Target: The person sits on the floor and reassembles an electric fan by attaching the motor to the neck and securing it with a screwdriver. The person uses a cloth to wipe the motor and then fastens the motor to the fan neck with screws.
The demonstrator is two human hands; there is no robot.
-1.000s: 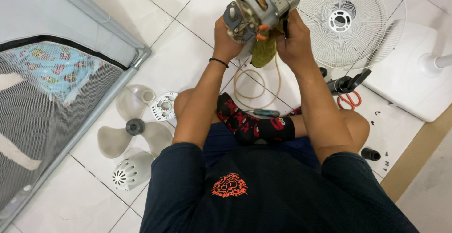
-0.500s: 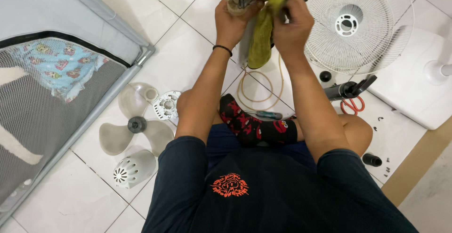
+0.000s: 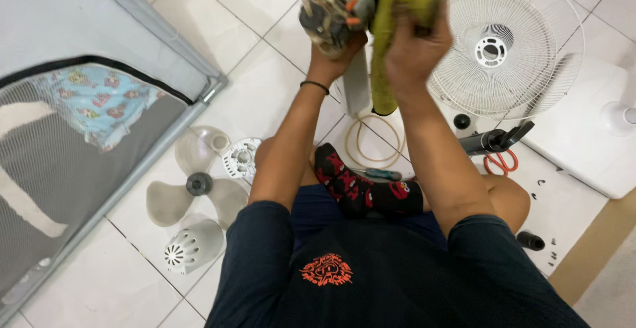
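Observation:
I sit cross-legged on a white tiled floor. My left hand (image 3: 331, 59) grips a bare fan motor (image 3: 334, 3) from below and holds it up in front of me. My right hand (image 3: 414, 50) is closed on a yellow-green cloth (image 3: 397, 16) pressed against the motor's right side, with the cloth's tail hanging down. A black band circles my left wrist. A dark patterned sock (image 3: 361, 185) covers the foot tucked between my arms.
A white wire fan guard (image 3: 530, 56) lies at right on the floor, by a white fan base (image 3: 583, 149). Fan blades (image 3: 195, 185), a white rear motor cover (image 3: 192, 245) and a round grille piece (image 3: 240, 159) lie left. Orange-handled scissors (image 3: 500, 162), a coiled cord (image 3: 371, 142), screws nearby. A mesh playpen (image 3: 79, 142) stands left.
Both hands have dropped a little in view with the motor, which shows more fully now. The right hand has shifted the cloth up onto the motor's right side.

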